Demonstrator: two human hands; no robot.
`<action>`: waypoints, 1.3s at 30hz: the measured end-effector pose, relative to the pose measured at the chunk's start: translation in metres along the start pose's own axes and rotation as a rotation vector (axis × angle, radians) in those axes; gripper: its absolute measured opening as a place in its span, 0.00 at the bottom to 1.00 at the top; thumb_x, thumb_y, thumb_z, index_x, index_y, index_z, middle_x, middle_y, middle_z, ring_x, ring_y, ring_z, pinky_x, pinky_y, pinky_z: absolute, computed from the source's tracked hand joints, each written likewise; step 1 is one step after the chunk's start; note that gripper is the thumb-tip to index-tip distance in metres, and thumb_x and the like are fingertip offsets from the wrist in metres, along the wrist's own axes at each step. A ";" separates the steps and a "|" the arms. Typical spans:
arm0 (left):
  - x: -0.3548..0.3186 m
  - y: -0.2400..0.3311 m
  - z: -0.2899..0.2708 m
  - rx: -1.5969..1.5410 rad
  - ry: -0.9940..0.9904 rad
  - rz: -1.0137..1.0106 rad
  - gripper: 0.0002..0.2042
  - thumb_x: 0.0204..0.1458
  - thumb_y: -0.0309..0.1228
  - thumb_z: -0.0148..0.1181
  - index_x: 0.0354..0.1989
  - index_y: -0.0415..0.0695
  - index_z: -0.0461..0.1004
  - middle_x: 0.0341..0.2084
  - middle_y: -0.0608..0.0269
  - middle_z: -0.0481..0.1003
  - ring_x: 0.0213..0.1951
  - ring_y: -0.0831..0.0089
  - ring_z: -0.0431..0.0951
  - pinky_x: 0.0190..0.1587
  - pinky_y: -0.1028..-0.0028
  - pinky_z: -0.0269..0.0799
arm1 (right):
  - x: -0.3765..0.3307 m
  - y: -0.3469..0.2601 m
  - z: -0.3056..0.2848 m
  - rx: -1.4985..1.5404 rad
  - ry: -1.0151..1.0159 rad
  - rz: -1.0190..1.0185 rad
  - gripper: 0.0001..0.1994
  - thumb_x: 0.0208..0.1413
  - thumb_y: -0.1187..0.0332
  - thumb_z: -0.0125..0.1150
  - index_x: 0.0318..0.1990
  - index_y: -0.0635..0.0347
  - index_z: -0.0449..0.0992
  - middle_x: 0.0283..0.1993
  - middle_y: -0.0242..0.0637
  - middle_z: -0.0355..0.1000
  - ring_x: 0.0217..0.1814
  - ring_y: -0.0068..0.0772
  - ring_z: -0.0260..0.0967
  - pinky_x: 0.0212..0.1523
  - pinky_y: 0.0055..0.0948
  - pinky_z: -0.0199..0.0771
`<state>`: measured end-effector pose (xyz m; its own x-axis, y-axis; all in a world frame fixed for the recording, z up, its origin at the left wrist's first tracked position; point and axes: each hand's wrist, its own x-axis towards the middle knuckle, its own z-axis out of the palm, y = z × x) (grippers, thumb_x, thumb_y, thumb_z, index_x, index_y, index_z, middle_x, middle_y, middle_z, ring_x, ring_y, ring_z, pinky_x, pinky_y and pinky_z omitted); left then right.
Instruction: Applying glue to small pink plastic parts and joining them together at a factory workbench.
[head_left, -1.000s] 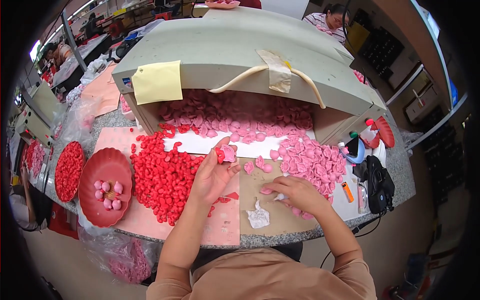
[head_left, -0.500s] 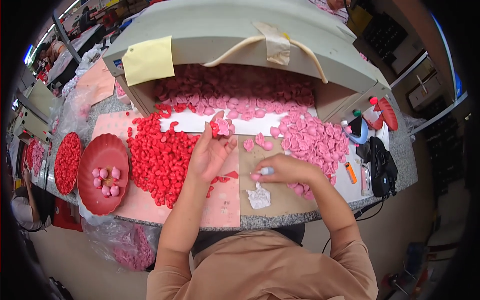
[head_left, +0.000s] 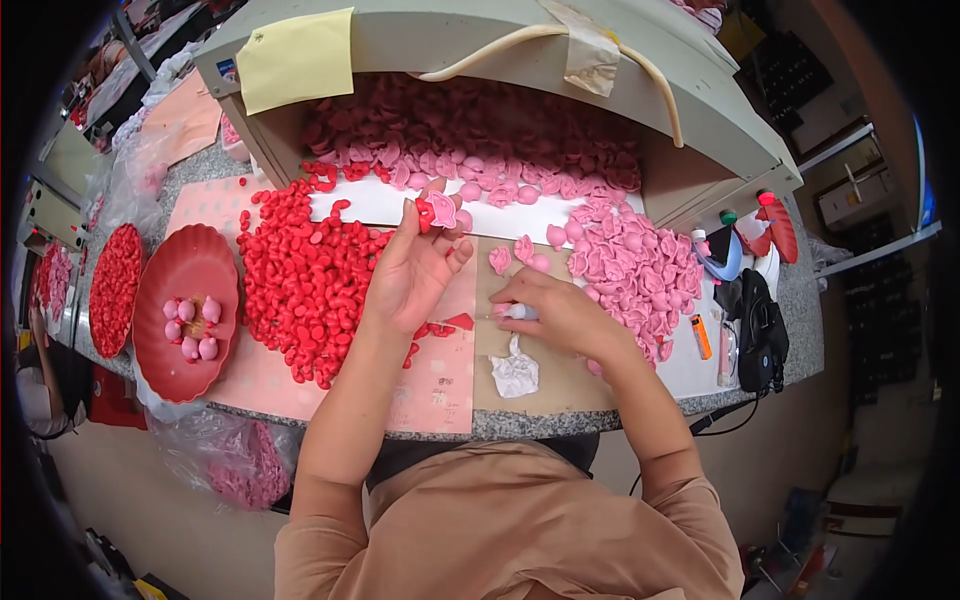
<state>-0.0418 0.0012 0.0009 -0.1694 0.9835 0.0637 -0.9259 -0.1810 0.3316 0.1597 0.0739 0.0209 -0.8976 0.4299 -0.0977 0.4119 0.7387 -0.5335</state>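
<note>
Left hand (head_left: 415,265) pinched joined red and pink pieces (head_left: 434,211), raised over the tabletop (head_left: 560,385) beside the red heap (head_left: 305,280). Right hand (head_left: 560,315) gripped a small white tube (head_left: 518,312) near the crumpled white paper (head_left: 516,372).

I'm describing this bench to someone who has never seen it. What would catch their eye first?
First the colour: a big heap of red pieces on the left of the bench and a heap of pink pieces on the right, with more pink ones under the grey hood behind. Between them, the left hand lifts a pink and red piece, while the right hand grips a small white tube. A red scalloped dish holds a few finished pink pieces.
</note>
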 end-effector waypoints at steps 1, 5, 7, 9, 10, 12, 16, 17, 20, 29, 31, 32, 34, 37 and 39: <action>0.000 0.001 -0.001 0.000 -0.008 -0.002 0.24 0.60 0.43 0.43 0.62 0.48 0.52 0.46 0.62 0.68 0.44 0.75 0.70 0.47 0.72 0.70 | 0.000 0.004 0.001 0.045 0.042 -0.054 0.13 0.48 0.65 0.62 0.42 0.57 0.74 0.41 0.38 0.70 0.43 0.39 0.70 0.42 0.31 0.70; 0.001 -0.001 0.000 0.013 0.025 0.026 0.24 0.59 0.43 0.47 0.61 0.46 0.56 0.43 0.66 0.69 0.43 0.76 0.70 0.46 0.71 0.66 | 0.000 0.000 -0.001 0.127 0.126 -0.099 0.13 0.48 0.64 0.62 0.41 0.57 0.73 0.42 0.39 0.69 0.43 0.40 0.69 0.40 0.31 0.70; 0.000 -0.002 -0.001 0.003 0.044 0.017 0.24 0.58 0.43 0.47 0.60 0.46 0.57 0.42 0.66 0.70 0.42 0.76 0.70 0.45 0.72 0.66 | -0.002 -0.003 0.002 0.045 0.096 -0.043 0.13 0.48 0.64 0.62 0.41 0.57 0.73 0.41 0.39 0.69 0.42 0.39 0.69 0.40 0.32 0.70; -0.001 -0.001 -0.001 -0.003 0.045 0.020 0.24 0.58 0.43 0.47 0.60 0.46 0.57 0.43 0.66 0.69 0.42 0.76 0.70 0.45 0.72 0.67 | -0.003 -0.007 0.003 -0.037 0.064 0.017 0.14 0.48 0.64 0.63 0.41 0.58 0.73 0.40 0.40 0.69 0.41 0.38 0.69 0.40 0.32 0.70; -0.001 -0.001 -0.001 -0.006 0.043 0.020 0.24 0.58 0.43 0.47 0.60 0.46 0.57 0.43 0.66 0.69 0.42 0.76 0.70 0.45 0.72 0.67 | -0.002 -0.010 0.004 -0.071 0.068 0.151 0.13 0.49 0.63 0.63 0.41 0.58 0.73 0.40 0.40 0.70 0.41 0.38 0.69 0.40 0.32 0.70; 0.000 0.000 -0.002 -0.005 0.047 0.023 0.24 0.58 0.43 0.47 0.60 0.46 0.58 0.43 0.65 0.69 0.42 0.76 0.70 0.45 0.72 0.67 | -0.002 -0.012 0.002 -0.109 0.062 0.280 0.13 0.49 0.63 0.63 0.40 0.58 0.74 0.39 0.41 0.70 0.41 0.37 0.69 0.40 0.32 0.70; 0.002 0.001 -0.002 -0.008 0.079 0.015 0.24 0.58 0.44 0.47 0.60 0.45 0.58 0.44 0.65 0.69 0.43 0.76 0.70 0.45 0.72 0.67 | -0.005 0.000 -0.008 0.145 0.126 0.127 0.12 0.49 0.64 0.63 0.39 0.59 0.75 0.38 0.41 0.71 0.41 0.39 0.69 0.41 0.33 0.70; 0.003 0.001 -0.003 -0.012 0.082 0.016 0.24 0.58 0.44 0.47 0.60 0.45 0.58 0.44 0.65 0.69 0.43 0.76 0.70 0.45 0.72 0.67 | -0.004 0.004 -0.008 0.208 0.108 -0.026 0.12 0.48 0.65 0.63 0.39 0.59 0.75 0.39 0.41 0.71 0.42 0.39 0.69 0.41 0.33 0.70; 0.003 -0.001 0.004 -0.017 0.084 0.005 0.24 0.58 0.44 0.48 0.59 0.45 0.59 0.43 0.65 0.69 0.41 0.78 0.69 0.44 0.74 0.67 | -0.005 0.008 -0.002 0.085 0.071 -0.109 0.14 0.48 0.68 0.62 0.43 0.58 0.75 0.39 0.39 0.71 0.41 0.39 0.69 0.42 0.33 0.69; 0.001 -0.006 -0.007 -0.010 0.038 0.012 0.23 0.59 0.43 0.46 0.59 0.47 0.58 0.42 0.67 0.69 0.37 0.79 0.69 0.42 0.75 0.67 | -0.002 -0.003 0.013 0.084 0.131 -0.060 0.16 0.48 0.70 0.62 0.47 0.57 0.73 0.43 0.39 0.69 0.45 0.40 0.68 0.45 0.32 0.69; -0.001 -0.009 -0.006 0.010 0.046 0.014 0.23 0.59 0.43 0.46 0.59 0.47 0.58 0.42 0.68 0.69 0.38 0.79 0.69 0.42 0.75 0.67 | -0.003 -0.001 0.017 0.096 0.192 -0.071 0.16 0.48 0.71 0.62 0.47 0.58 0.73 0.43 0.39 0.69 0.46 0.41 0.68 0.45 0.31 0.69; -0.001 -0.009 -0.005 0.021 0.063 0.006 0.23 0.59 0.43 0.46 0.60 0.47 0.57 0.42 0.68 0.69 0.38 0.79 0.69 0.43 0.75 0.67 | -0.003 0.002 0.019 0.090 0.205 -0.088 0.16 0.47 0.71 0.62 0.46 0.58 0.73 0.44 0.39 0.69 0.46 0.40 0.68 0.46 0.31 0.69; 0.000 -0.009 -0.003 0.040 0.064 0.011 0.23 0.59 0.43 0.47 0.59 0.46 0.57 0.41 0.68 0.69 0.38 0.80 0.69 0.44 0.75 0.67 | -0.002 0.002 0.014 0.086 0.225 -0.099 0.16 0.47 0.72 0.63 0.46 0.59 0.74 0.44 0.39 0.69 0.46 0.39 0.68 0.46 0.31 0.69; 0.001 -0.014 -0.003 0.054 0.054 0.000 0.23 0.58 0.42 0.48 0.59 0.45 0.58 0.43 0.66 0.70 0.41 0.79 0.70 0.45 0.74 0.69 | 0.001 -0.003 -0.004 0.264 0.449 -0.027 0.16 0.45 0.73 0.65 0.44 0.60 0.75 0.44 0.38 0.70 0.44 0.33 0.69 0.43 0.27 0.69; -0.001 -0.017 0.007 0.207 0.080 0.023 0.23 0.57 0.38 0.51 0.59 0.40 0.59 0.42 0.65 0.71 0.43 0.77 0.71 0.47 0.72 0.69 | 0.006 -0.010 -0.015 0.487 0.634 0.003 0.16 0.43 0.76 0.66 0.44 0.61 0.76 0.43 0.36 0.70 0.41 0.27 0.67 0.42 0.23 0.67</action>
<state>-0.0230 0.0029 0.0017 -0.2234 0.9747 0.0008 -0.8339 -0.1916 0.5176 0.1521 0.0766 0.0383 -0.5758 0.7529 0.3188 0.1680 0.4905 -0.8551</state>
